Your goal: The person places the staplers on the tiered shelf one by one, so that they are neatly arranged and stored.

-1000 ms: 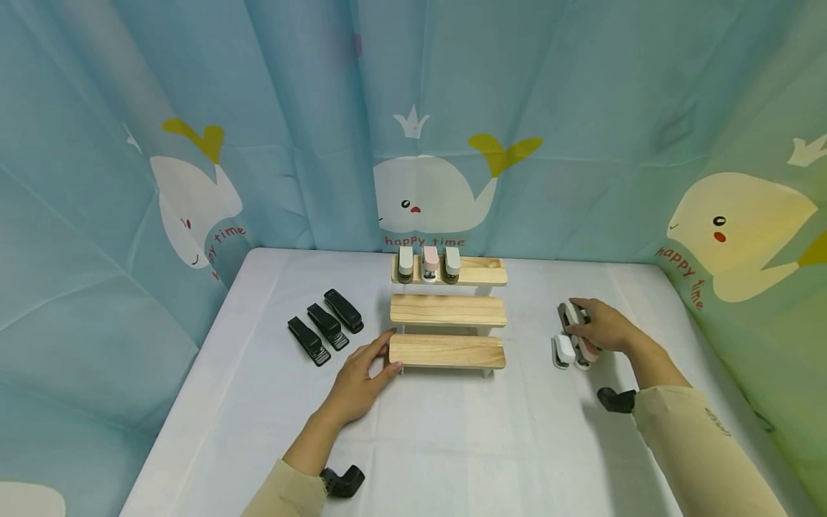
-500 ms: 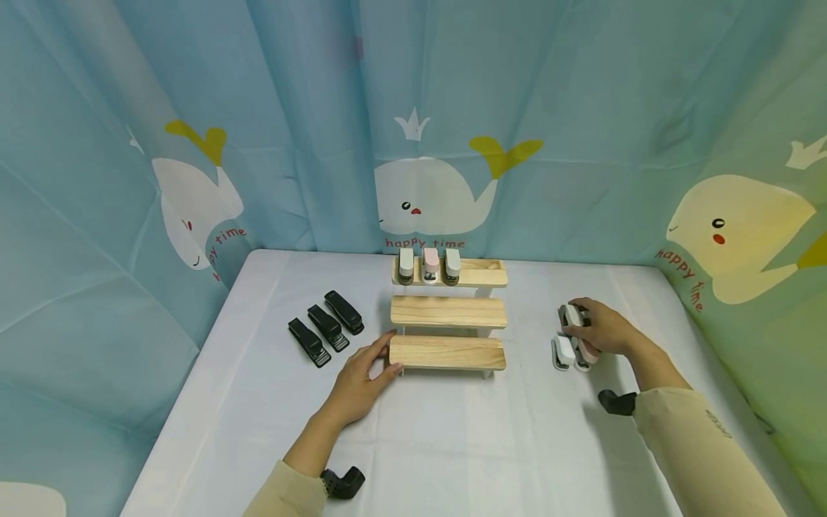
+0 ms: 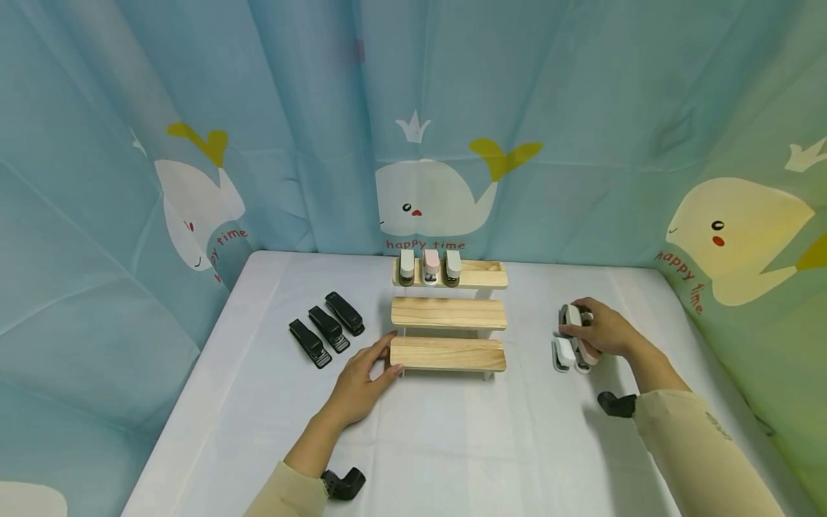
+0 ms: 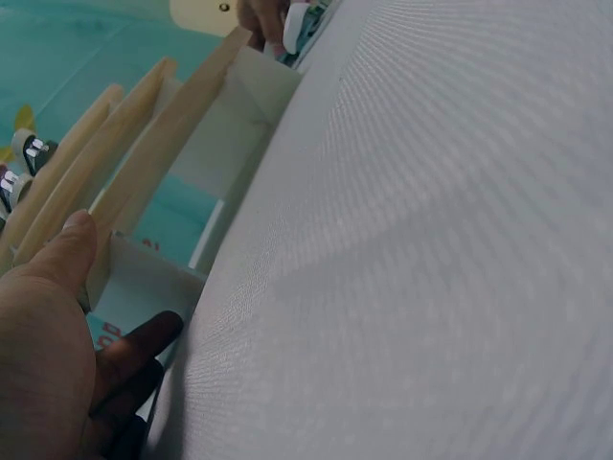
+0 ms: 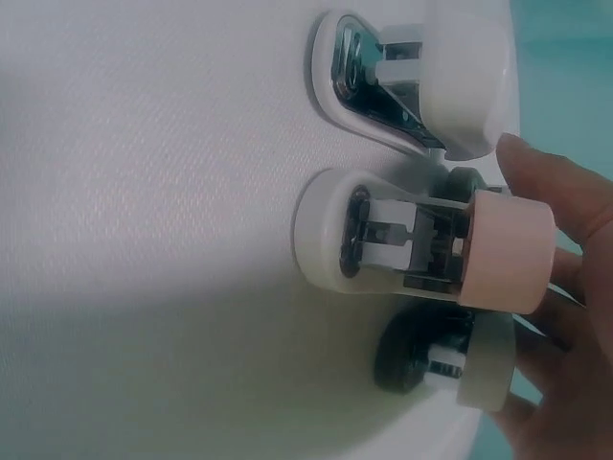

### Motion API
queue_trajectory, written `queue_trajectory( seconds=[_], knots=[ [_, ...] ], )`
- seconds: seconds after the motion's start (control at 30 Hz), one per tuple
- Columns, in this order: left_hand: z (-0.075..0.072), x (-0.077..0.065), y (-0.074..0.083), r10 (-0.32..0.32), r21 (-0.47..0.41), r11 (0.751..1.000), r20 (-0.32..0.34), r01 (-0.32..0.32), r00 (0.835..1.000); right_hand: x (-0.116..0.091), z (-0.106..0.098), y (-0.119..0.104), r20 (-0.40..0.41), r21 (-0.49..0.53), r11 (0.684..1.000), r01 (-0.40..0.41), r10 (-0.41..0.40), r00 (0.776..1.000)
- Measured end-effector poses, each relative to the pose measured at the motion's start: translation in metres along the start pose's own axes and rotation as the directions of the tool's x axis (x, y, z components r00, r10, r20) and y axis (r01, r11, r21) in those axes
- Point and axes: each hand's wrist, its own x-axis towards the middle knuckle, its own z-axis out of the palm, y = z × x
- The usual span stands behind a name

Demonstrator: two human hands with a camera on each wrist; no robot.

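Note:
My left hand (image 3: pixel 358 380) holds the left end of a three-tier wooden shelf (image 3: pixel 448 354). In the left wrist view its thumb (image 4: pixel 72 249) lies at the board's edge and the fingers sit by the white support (image 4: pixel 153 280). On the right, my right hand (image 3: pixel 604 327) curls round a grey stapler (image 3: pixel 571 314) at the far side of a small cluster. Nearer stand a white stapler (image 3: pixel 563 352) and a pink stapler (image 5: pixel 508 251). Another grey stapler (image 5: pixel 488 359) shows below the pink one in the right wrist view, right by the fingers.
On the top tier stand two grey mini staplers (image 3: pixel 406 266) (image 3: pixel 453 266) with a pink one (image 3: pixel 431 264) between them. Three black stapler-like things (image 3: pixel 328 328) lie left of the shelf. A whale-print curtain (image 3: pixel 310 143) encloses the white table (image 3: pixel 446 445).
My right thumb has shifted slightly left across the far grey stapler. The left hand and the shelf stay as they were; the whole head view has drifted a little.

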Motion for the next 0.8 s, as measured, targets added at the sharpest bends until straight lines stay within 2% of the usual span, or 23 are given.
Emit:
queue_trajectory(
  seconds=[0.8],
  knots=[
    [0.001,-0.001,0.0,0.027,0.013,1.0,-0.01,-0.027,1.0,-0.012,-0.009,-0.014,-0.015,0.059,0.998,0.001,0.0,1.0]
  ],
)
